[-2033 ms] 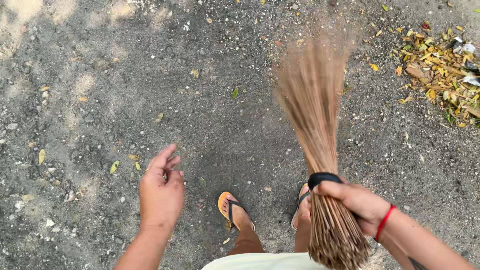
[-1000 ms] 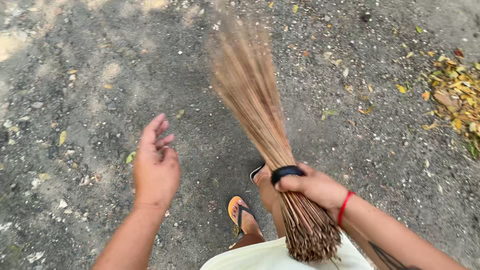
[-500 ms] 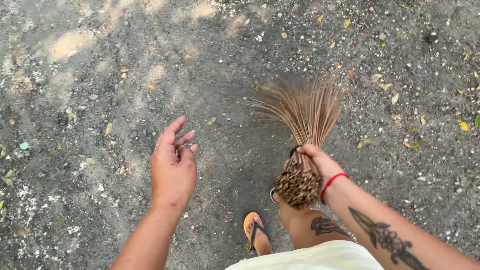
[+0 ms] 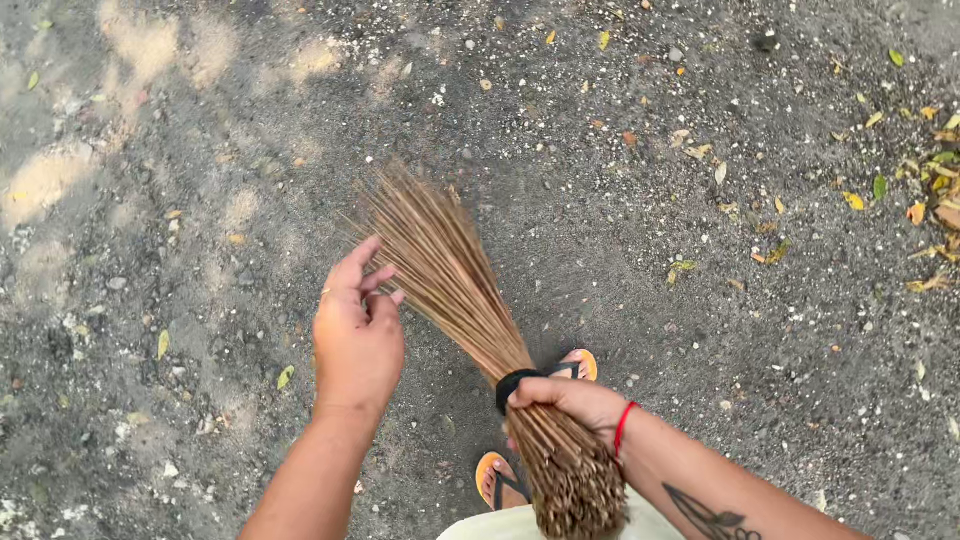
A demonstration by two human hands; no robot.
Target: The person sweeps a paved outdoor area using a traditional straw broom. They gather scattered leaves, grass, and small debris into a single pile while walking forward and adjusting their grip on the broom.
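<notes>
My right hand point(image 4: 570, 400) grips a stick broom point(image 4: 450, 270) of thin brown ribs, just behind its black band. The bristle end fans out up and to the left over grey gravel ground point(image 4: 600, 250). The butt end of the bundle points back toward my body. My left hand point(image 4: 357, 335) hovers beside the bristles with fingers loosely apart and holds nothing. A red cord circles my right wrist. My feet in orange sandals point(image 4: 497, 478) stand below the broom, one partly hidden by it.
Yellow and green fallen leaves point(image 4: 925, 200) lie scattered at the right edge and across the top. Small stones and pale sandy patches point(image 4: 45, 180) dot the ground on the left.
The broom swung from the right over to the left across the ground. The view shifted, so the leaf pile slid to the right edge. My left hand stayed empty beside it.
</notes>
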